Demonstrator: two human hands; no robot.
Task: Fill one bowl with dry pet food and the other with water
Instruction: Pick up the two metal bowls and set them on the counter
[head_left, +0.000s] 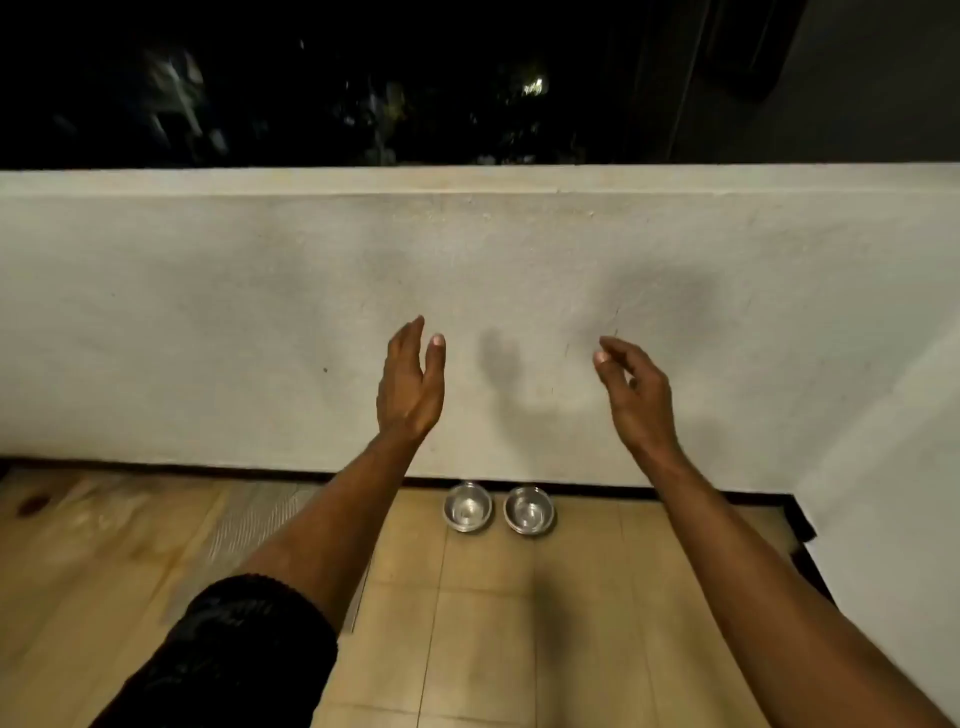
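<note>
Two small steel bowls stand side by side on the tiled floor against the foot of a white wall, the left bowl (467, 507) and the right bowl (528, 511). Both look shiny inside, with nothing visible in them. My left hand (410, 383) and my right hand (631, 392) are raised in front of the wall, well above the bowls, palms facing each other. Each hand holds nothing and its fingers are loosely apart. No pet food or water container is in view.
A low white parapet wall (260, 291) runs across the view, with darkness beyond its top. Another white wall (893, 467) closes the right side. The floor is beige tile (493, 623); a wood-patterned sheet (104, 545) covers the left part.
</note>
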